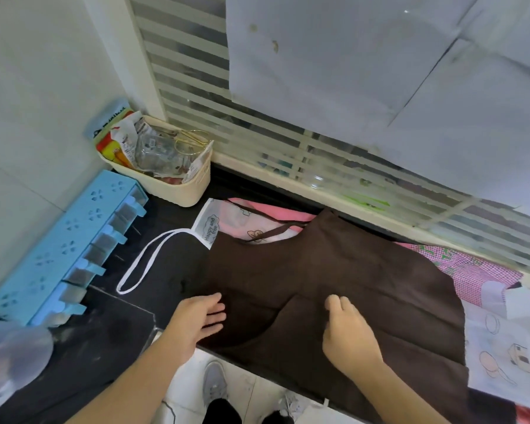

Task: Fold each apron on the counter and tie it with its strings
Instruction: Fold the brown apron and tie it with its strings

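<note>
Brown apron [334, 280] lies spread mid-frame on the table [153, 270], left hand [196, 316] flat with fingers released, right hand [346, 328] pinching a fold; folding seems underway, a second fold likely next.

I can't see most of the white printed apron [227, 220] or the pink one [475, 270]; the brown apron [334, 270] covers them. My right hand [346, 335] hides its own fingertips. The brown apron's lower right runs out of frame. The basket [178, 188] contents are a blurred jumble, and the bag [13, 356] at lower left is cropped.
</note>
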Demonstrator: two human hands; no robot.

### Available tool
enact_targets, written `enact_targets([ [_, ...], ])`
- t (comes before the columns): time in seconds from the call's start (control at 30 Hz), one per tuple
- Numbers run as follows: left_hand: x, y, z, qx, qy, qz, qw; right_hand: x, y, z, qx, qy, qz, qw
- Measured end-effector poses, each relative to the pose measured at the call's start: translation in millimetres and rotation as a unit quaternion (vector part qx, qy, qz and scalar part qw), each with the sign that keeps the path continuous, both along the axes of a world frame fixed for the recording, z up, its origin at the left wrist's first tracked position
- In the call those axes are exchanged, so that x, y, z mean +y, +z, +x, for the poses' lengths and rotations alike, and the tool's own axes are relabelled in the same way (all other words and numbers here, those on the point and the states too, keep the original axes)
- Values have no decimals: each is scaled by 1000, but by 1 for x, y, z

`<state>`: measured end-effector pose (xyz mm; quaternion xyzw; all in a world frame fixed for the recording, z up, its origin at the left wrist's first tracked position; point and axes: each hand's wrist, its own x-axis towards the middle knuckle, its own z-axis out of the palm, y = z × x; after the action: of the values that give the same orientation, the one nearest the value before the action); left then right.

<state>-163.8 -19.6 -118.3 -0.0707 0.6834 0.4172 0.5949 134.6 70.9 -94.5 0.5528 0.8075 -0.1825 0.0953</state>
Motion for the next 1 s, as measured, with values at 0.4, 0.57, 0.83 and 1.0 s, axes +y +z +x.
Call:
enact_targets([
  [0.4, 47, 66, -101, -40, 354, 205, 912, -25, -27, -50, -23, 2, -213, 977],
  [0.57, 46, 64, -113, 13, 203, 182, 962, -13, -6, -66, -14, -50, -185, 981],
  [0.83, 41, 22, -74, 183, -257, -82, 946, 48, 3, -169, 164, -26, -47, 985],
  [1.0, 3, -23, -87, 68, -165, -151, 972, 86, 1, -242, 94, 67, -86, 990],
])
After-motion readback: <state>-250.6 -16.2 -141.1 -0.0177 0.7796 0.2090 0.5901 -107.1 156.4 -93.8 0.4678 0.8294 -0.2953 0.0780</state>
